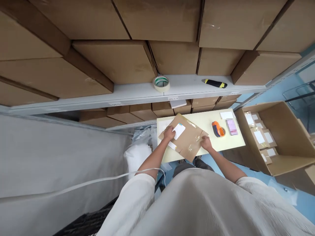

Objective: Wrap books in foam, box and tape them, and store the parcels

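Observation:
A flattened piece of brown cardboard [189, 134], with strips of clear tape on it, lies tilted across the pale yellow table [236, 141]. My left hand [169, 133] is at its left side, fingers closed on a white card-like piece [179, 131] with a small coloured corner. Whether that piece is loose or stuck down I cannot tell. Below it, another white piece [172, 145] shows partly on the cardboard. My right hand [206, 143] pinches the cardboard's right edge. Farther right on the table are an orange tape dispenser [218, 129], a blurred pink-purple item [231, 127] and a white paper [226, 115].
Brown cartons [167, 19] fill the shelves ahead. On the shelf board lie a tape roll [161, 84] and a yellow-black utility knife [214, 83]. An open carton [290, 131] with several labelled parcels stands right; white bundled material [137, 155] and a cable [98, 181] are left.

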`<action>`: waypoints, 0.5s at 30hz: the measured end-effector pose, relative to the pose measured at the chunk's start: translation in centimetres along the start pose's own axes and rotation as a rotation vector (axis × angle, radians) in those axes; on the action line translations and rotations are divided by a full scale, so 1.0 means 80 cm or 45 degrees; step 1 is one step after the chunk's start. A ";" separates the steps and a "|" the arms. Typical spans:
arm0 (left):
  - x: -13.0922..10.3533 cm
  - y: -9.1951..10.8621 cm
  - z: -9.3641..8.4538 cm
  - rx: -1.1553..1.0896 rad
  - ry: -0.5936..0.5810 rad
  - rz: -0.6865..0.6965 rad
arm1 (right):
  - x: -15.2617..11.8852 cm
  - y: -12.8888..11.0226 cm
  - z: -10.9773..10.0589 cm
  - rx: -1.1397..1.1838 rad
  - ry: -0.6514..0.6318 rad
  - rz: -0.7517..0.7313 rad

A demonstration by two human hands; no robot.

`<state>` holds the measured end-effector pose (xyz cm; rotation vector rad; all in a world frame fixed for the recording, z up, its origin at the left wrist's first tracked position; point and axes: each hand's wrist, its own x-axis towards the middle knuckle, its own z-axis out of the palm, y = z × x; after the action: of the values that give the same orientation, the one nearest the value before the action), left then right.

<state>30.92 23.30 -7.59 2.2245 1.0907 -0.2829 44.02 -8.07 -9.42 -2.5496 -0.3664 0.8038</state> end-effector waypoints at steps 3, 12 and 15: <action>0.011 -0.001 -0.004 0.045 0.001 0.001 | -0.019 -0.002 0.014 0.129 0.044 0.134; 0.025 -0.014 -0.011 0.054 -0.066 -0.046 | -0.024 -0.017 0.024 0.438 0.243 0.454; 0.026 -0.013 -0.016 0.045 -0.042 -0.068 | -0.021 -0.020 0.018 0.502 0.256 0.525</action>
<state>31.32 25.87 -7.99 2.2166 1.1367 -0.3632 41.59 -6.82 -8.90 -2.3209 0.3614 0.6663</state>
